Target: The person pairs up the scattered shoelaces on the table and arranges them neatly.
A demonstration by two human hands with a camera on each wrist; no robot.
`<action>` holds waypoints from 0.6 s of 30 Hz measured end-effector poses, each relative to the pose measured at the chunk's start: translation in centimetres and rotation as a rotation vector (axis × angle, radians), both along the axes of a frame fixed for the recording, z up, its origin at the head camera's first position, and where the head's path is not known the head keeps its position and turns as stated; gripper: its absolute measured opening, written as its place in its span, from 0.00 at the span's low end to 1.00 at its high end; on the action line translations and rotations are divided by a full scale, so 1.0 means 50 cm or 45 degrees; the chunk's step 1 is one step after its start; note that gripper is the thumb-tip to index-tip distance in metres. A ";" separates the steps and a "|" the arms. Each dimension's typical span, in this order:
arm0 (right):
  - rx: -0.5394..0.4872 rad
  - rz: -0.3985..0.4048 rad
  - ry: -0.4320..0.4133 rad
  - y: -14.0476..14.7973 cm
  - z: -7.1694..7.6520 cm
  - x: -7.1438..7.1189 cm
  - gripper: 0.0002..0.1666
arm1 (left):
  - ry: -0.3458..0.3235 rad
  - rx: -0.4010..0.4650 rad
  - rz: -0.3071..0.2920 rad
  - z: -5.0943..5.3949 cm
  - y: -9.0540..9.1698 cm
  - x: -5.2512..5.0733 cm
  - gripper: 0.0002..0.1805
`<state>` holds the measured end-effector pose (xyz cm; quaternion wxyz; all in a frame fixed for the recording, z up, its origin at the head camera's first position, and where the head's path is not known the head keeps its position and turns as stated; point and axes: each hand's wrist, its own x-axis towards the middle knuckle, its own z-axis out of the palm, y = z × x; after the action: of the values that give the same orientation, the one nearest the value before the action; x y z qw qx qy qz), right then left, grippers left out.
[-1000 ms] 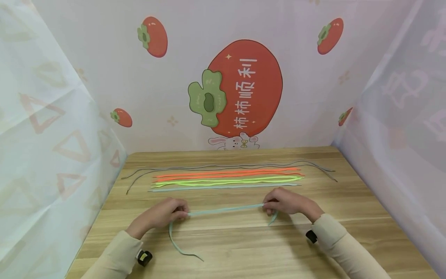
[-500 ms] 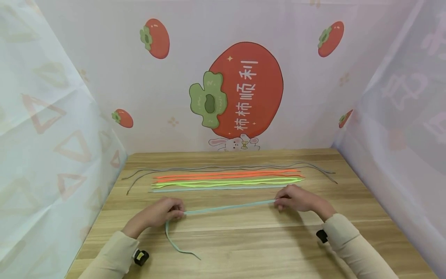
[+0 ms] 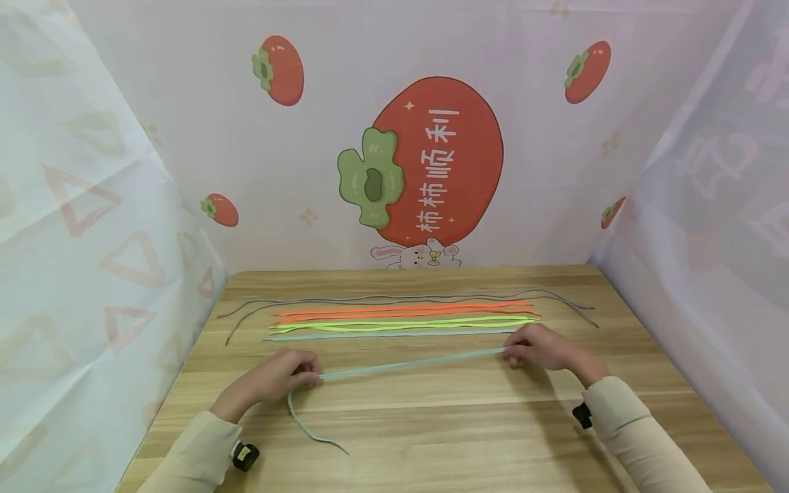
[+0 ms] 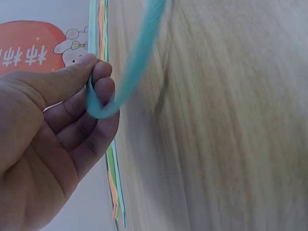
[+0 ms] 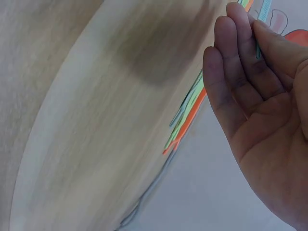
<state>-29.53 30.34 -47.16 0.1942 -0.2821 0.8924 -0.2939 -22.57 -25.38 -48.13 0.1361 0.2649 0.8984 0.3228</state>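
Note:
A light teal shoelace (image 3: 407,363) is stretched between the two hands above the table. My left hand (image 3: 277,376) pinches it between thumb and fingers, and a loose tail hangs from there down to the tabletop; in the left wrist view the shoelace (image 4: 137,62) loops below the thumb. My right hand (image 3: 542,349) pinches the other end, higher and farther back; in the right wrist view only a short tip of the shoelace (image 5: 259,45) shows past the thumb. Just behind the right hand lies a pale blue shoelace (image 3: 394,334), flat on the table.
Behind the pale blue lace, yellow-green shoelaces (image 3: 370,324), orange shoelaces (image 3: 401,309) and grey shoelaces (image 3: 394,298) lie side by side across the wooden table (image 3: 431,438). A printed cloth wall (image 3: 530,171) stands at the back, with further cloth on both sides.
My right hand has moved right and slightly back, sliding to the end of the teal shoelace, whose right tail no longer hangs. My left hand has shifted slightly left, and the stretched span is longer.

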 end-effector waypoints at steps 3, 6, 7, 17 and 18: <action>0.006 -0.022 0.018 0.011 -0.002 -0.003 0.11 | 0.006 -0.002 0.004 0.001 -0.007 0.000 0.06; -0.004 -0.018 0.036 0.021 -0.001 -0.004 0.11 | 0.027 -0.009 0.019 -0.001 -0.018 -0.001 0.06; -0.008 -0.021 0.037 0.024 -0.001 -0.005 0.11 | 0.035 -0.011 0.027 -0.002 -0.023 -0.001 0.06; 0.008 -0.091 0.011 0.052 -0.001 -0.015 0.11 | 0.045 0.023 0.053 -0.010 -0.075 -0.012 0.07; 0.006 -0.089 0.012 0.055 -0.002 -0.017 0.11 | 0.045 0.024 0.058 -0.010 -0.079 -0.013 0.07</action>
<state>-30.37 33.09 -47.27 0.1804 -0.2514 0.9033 -0.2972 -23.20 -29.31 -48.61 0.1102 0.2512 0.9035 0.3294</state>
